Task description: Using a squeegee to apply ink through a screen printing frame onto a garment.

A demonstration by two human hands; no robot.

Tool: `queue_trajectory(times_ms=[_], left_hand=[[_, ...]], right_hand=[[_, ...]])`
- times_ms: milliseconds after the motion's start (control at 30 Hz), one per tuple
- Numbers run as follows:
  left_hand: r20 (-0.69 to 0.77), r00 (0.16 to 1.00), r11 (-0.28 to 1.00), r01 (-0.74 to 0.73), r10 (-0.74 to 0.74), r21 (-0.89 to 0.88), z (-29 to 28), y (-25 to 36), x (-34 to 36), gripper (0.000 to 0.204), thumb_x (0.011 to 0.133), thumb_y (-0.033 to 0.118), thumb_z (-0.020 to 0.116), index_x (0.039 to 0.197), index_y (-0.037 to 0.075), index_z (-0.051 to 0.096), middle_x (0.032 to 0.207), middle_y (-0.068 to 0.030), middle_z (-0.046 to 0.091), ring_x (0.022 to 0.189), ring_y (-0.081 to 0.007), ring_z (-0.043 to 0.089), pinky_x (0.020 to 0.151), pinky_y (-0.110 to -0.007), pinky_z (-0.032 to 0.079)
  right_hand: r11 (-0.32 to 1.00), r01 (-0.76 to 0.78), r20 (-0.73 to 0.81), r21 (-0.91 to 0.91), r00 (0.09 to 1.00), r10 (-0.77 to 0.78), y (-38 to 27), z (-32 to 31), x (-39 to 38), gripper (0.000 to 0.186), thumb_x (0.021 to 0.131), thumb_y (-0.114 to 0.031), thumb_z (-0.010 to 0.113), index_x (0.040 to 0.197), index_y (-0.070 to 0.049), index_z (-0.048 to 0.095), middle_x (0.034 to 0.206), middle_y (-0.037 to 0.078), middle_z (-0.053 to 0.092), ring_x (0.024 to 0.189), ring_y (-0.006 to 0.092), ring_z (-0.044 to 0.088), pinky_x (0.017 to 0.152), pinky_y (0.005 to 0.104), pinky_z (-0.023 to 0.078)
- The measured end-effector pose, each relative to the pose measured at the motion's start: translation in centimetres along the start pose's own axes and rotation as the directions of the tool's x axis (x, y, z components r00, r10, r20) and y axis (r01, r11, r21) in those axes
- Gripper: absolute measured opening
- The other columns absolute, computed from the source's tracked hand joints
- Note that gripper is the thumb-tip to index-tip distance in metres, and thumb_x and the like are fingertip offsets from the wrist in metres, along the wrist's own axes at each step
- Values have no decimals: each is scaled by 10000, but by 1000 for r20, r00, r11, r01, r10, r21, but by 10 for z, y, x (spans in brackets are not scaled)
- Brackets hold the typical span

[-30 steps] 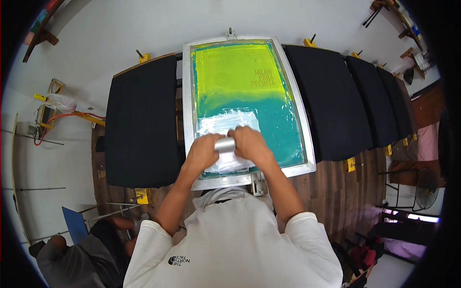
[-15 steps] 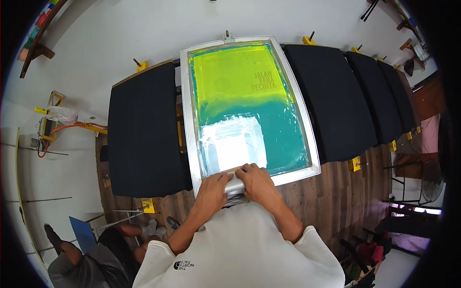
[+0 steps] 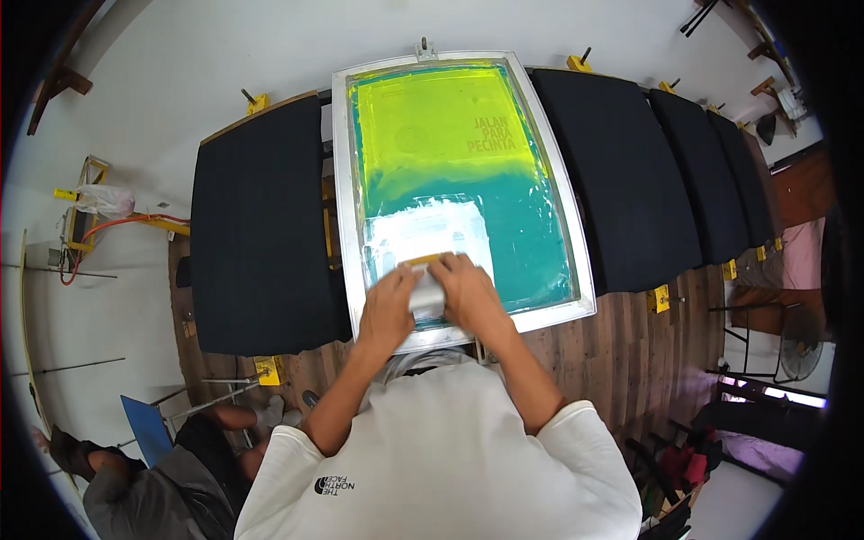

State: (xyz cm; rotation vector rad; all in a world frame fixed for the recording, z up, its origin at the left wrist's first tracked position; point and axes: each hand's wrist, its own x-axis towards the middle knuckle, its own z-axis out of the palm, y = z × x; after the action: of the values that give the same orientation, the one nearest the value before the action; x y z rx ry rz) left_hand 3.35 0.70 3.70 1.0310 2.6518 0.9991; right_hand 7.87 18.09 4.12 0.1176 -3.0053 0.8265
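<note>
My left hand and my right hand grip the two ends of a squeegee, fingers curled over its top. Its body is silver, with an orange-yellow strip along the far edge. The squeegee rests in the near left part of a screen-printing screen with a silver metal frame. A patch of white ink covers the mesh just beyond my hands. Bright yellow-green coating with lettering fills the far half, teal the near half. What lies under the squeegee is hidden.
Black fabric-covered boards flank the screen: one on the left, several on the right. Yellow clamps stick out along the row's edges. A person in grey sits at lower left beside a blue panel. A fan stands at right.
Both hands have pushed the squeegee forward, away from me, from the screen's near edge onto the white ink patch. My view has shifted slightly.
</note>
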Motion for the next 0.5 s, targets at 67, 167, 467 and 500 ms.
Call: queue_trajectory(times_ms=[67,167,467,500], left_hand=[[127,989,997,72,-71,-2,-6,14,-27,636,666,-147,628,1285,-3,593,1294,-221,600,1215,-380,564,1034,-458,454],[190,981,999,29,-26,-15,-14,25,-50,610,664,-123,659,1263,-21,597,1283,-245,579,1149,-412,587,976,-485,487],[54,998,1000,-14,15,-24,-19,-15,36,509,703,-128,595,1197,-15,640,1119,-208,681,1047,-394,643,952,-439,505],[50,999,1000,8,-7,-14,-19,-18,47,499,709,-122,600,1196,-18,637,1133,-211,677,1060,-394,639,959,-440,502]], right_hand=[[999,-42,71,4,997,41,-12,1,-27,485,600,18,735,1063,-31,597,1099,151,611,1011,376,593,805,460,535],[999,-32,136,18,990,29,-23,-3,-53,474,601,15,733,1056,-37,611,1084,148,622,993,368,602,801,455,534],[993,-45,138,-112,989,61,8,-16,42,338,704,-25,704,1032,-101,692,1017,126,662,974,342,643,772,471,552],[997,-32,113,-75,993,40,15,-16,52,333,704,-17,699,1029,-89,688,1013,133,661,965,350,640,775,468,554]])
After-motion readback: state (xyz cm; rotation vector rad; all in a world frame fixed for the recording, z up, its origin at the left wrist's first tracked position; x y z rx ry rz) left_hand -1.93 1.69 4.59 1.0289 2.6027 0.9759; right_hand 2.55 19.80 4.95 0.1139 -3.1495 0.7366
